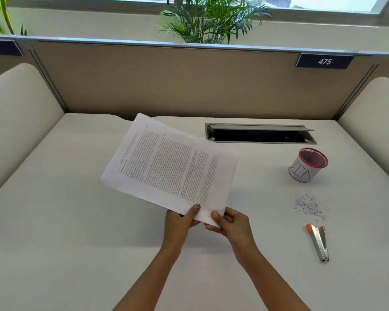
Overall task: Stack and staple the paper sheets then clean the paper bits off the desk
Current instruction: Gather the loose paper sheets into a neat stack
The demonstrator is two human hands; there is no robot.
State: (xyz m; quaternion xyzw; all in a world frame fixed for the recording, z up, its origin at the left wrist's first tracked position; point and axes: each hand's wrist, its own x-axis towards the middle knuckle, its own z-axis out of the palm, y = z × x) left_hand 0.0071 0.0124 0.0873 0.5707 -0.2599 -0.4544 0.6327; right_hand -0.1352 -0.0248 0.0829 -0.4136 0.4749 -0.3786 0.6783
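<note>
pinching paper sheets (171, 163) between fingers (194, 213)

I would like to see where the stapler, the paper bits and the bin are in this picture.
stapler (319, 242): head view, middle of its metal body.
paper bits (309, 206): head view, centre of the scattered pile.
bin (303, 171): head view, white label on its side wall.
</note>
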